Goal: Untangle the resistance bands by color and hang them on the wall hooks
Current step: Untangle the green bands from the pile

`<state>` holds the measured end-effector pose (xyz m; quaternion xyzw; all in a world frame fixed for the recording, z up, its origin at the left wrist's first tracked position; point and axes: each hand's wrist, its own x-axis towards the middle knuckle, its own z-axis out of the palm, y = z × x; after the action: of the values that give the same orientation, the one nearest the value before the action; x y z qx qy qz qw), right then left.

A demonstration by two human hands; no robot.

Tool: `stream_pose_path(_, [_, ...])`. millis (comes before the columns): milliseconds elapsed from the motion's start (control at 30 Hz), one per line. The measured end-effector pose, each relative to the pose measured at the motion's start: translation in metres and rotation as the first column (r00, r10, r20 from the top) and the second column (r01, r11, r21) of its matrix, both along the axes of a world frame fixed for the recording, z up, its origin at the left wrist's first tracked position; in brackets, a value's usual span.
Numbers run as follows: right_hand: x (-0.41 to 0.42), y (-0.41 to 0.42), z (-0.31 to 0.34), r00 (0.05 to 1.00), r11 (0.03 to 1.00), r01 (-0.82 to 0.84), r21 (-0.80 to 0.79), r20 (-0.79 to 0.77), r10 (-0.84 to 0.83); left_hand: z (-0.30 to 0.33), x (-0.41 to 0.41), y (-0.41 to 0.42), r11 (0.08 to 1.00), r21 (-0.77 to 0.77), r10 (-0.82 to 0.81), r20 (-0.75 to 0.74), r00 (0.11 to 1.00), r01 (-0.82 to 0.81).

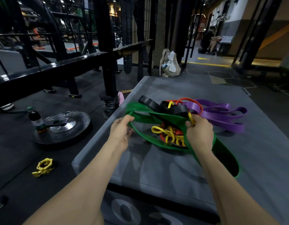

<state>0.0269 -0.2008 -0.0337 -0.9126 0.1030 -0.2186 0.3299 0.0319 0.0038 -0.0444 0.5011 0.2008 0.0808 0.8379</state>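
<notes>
A wide grey padded mat [164, 168] fills the middle of the view, lying on the dark gym floor [27, 159], with a black steel rack [51, 69] running along its left side. On the mat sits the tangle of resistance bands: the broad green band [156, 114] loops across the front and trails off toward the near right edge, the purple band [221, 114] lies folded in several loops at the far right, and the black band [156, 105] rests on top at the back, with thin red band [189, 101] and yellow band [169, 133] coiled inside the green loop. The left hand [122, 132] grips the green band at its left bend, fingers curled round it. The right hand [199, 132] pinches the green band at its right side, seemingly catching a yellow strand too, though blur makes that uncertain. Left of the mat lie a weight plate [64, 127], a dark bottle [35, 119] standing on it, and a yellow collar clamp [44, 167].
</notes>
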Motion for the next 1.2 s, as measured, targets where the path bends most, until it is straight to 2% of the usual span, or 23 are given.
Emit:
stream_pose_path(133, [0.001,-0.007,0.001,1.000,0.997,0.032,0.074,-0.001,-0.032,0.002,0.001,-0.005,1.000,0.024,-0.004,0.082,0.997,0.002])
stream_pose_path(267, [0.000,-0.006,-0.004,0.999,1.000,0.005,-0.001,-0.036,-0.006,-0.007,-0.003,-0.008,0.997,0.030,-0.069,-0.027,0.997,0.070])
stream_pose_path(367, [-0.002,-0.003,-0.002,0.999,0.999,-0.034,-0.012,-0.028,0.033,-0.013,-0.005,-0.007,0.992,0.052,-0.113,-0.042,0.993,0.115])
stream_pose_path(433, [-0.005,-0.002,0.002,0.996,0.995,-0.086,0.043,0.016,0.085,-0.016,-0.005,-0.006,0.984,0.107,-0.140,-0.035,0.990,0.143])
stream_pose_path(533, [-0.011,0.000,0.010,0.959,0.950,-0.282,0.138,0.077,0.273,-0.018,-0.004,-0.007,0.959,0.226,-0.163,-0.056,0.985,0.171])
stream_pose_path(567, [-0.013,0.002,0.011,0.935,0.921,-0.354,0.163,0.087,0.344,-0.018,-0.003,-0.008,0.964,0.208,-0.159,-0.046,0.986,0.165])
stream_pose_path(667, [-0.018,0.006,0.007,0.856,0.820,-0.513,0.254,0.081,0.510,-0.007,-0.005,-0.016,0.990,-0.052,-0.130,-0.012,0.991,0.129])
stream_pose_path(767, [-0.024,0.009,0.001,0.737,0.702,-0.646,0.300,0.004,0.676,-0.002,-0.008,-0.014,0.942,-0.302,-0.147,0.008,0.989,0.143])
stream_pose_path(833, [-0.027,0.011,-0.002,0.691,0.675,-0.663,0.322,-0.083,0.718,-0.001,-0.008,-0.008,0.911,-0.350,-0.219,0.038,0.975,0.218])
stream_pose_path(867, [-0.027,0.011,-0.004,0.697,0.690,-0.641,0.336,-0.119,0.707,-0.002,-0.009,-0.007,0.908,-0.329,-0.261,0.044,0.964,0.261])
stream_pose_path(933, [-0.022,0.012,-0.008,0.738,0.727,-0.571,0.383,-0.150,0.658,-0.010,-0.007,-0.003,0.944,-0.231,-0.249,-0.031,0.968,0.235])
stream_pose_path(1033, [-0.014,0.010,-0.012,0.860,0.752,-0.402,0.522,-0.068,0.507,-0.021,-0.008,0.007,0.995,-0.069,-0.085,-0.196,0.977,0.073])
stream_pose_path(1133, [-0.009,0.002,-0.009,0.949,0.805,-0.286,0.519,0.035,0.315,-0.028,-0.010,0.022,0.993,0.106,-0.028,-0.261,0.965,0.058])
stream_pose_path(1200, [-0.010,0.001,-0.009,0.941,0.813,-0.314,0.490,0.045,0.336,-0.033,-0.012,0.030,0.970,0.225,-0.021,-0.316,0.949,0.096])
